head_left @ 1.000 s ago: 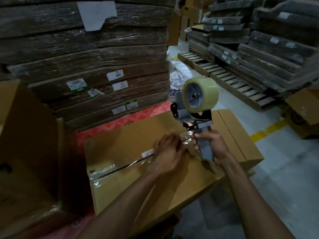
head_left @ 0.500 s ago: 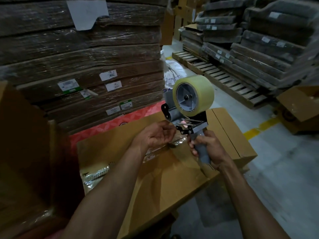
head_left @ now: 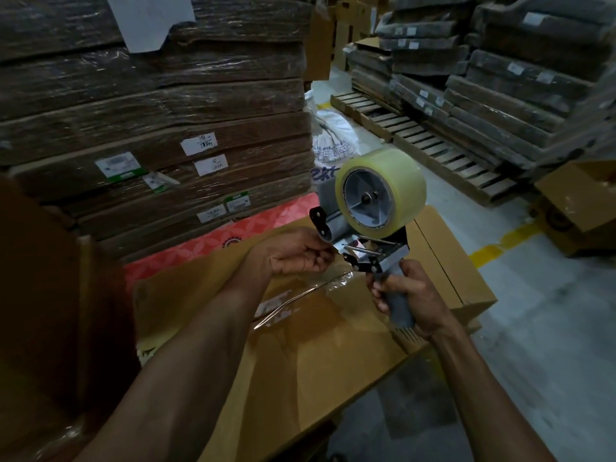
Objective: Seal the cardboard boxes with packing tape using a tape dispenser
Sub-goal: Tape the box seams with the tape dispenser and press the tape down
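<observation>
A brown cardboard box (head_left: 300, 361) lies in front of me, a strip of clear tape (head_left: 300, 295) along its top seam. My right hand (head_left: 406, 295) grips the grey handle of the tape dispenser (head_left: 366, 235), held upright above the box's far right part, its big clear tape roll (head_left: 396, 181) on top. My left hand (head_left: 296, 253) is raised to the dispenser's front, palm up, fingers curled and pinching at the tape end by the roller and blade. Whether tape is between the fingertips is hard to see.
A tall stack of wrapped flat cardboard (head_left: 150, 128) stands just behind the box. Another brown box (head_left: 40, 311) rises at my left. Wooden pallets (head_left: 433, 145) and more stacks fill the back right. A white sack (head_left: 333, 141) sits behind the dispenser. Grey floor (head_left: 533, 328) with a yellow line lies right.
My left hand lifted off the box top, where it pressed the tape, and turned palm up to the dispenser's front. The dispenser stayed upright in my right hand.
</observation>
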`<state>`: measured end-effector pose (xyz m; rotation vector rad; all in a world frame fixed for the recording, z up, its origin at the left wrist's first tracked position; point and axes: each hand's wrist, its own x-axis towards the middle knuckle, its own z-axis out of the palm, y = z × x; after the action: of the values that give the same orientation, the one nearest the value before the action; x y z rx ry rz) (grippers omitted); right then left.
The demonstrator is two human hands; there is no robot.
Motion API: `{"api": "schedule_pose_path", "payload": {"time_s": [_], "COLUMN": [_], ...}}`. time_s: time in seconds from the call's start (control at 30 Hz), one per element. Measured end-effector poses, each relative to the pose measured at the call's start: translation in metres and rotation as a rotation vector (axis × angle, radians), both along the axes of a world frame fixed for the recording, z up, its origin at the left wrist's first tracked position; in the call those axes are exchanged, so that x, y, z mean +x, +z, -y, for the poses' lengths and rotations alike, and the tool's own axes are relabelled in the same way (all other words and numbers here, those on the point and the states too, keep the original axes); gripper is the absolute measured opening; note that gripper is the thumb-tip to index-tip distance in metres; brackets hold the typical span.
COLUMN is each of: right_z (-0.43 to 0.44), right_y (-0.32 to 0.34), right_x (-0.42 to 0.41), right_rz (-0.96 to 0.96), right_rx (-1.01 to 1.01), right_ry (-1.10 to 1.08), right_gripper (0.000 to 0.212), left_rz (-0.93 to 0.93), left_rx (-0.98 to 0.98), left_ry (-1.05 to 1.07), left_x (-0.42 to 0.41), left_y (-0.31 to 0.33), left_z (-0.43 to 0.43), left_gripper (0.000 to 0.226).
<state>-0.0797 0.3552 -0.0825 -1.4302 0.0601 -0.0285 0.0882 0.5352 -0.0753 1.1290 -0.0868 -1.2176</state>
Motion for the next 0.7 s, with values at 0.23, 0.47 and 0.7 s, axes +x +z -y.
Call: {"api": "schedule_pose_path", "payload": {"time_s": [0.23, 0.47, 0.7], "right_z": [0.013, -0.007, -0.014], "right_y": [-0.006, -0.020, -0.031], "right_x": [0.011, 0.009, 0.008], "right_rz": [-0.045, -0.154, -0.230], "right_rx": [-0.017, -0.161, -0.211], "right_ry": [-0.050, -0.188, -0.259], "right_gripper": [0.007, 0.013, 0.015], "left_rz": [0.333, 0.893, 1.311], "left_rx": [0.375, 0.559, 0.706], "left_ry": [-0.003, 0.162, -0.060], "left_x": [0.038, 0.090, 0.135], "left_y": [-0.001, -0.005, -0.021], "left_z": [0.020, 0.024, 0.040], "left_gripper": [0.020, 0.014, 0.012]}}
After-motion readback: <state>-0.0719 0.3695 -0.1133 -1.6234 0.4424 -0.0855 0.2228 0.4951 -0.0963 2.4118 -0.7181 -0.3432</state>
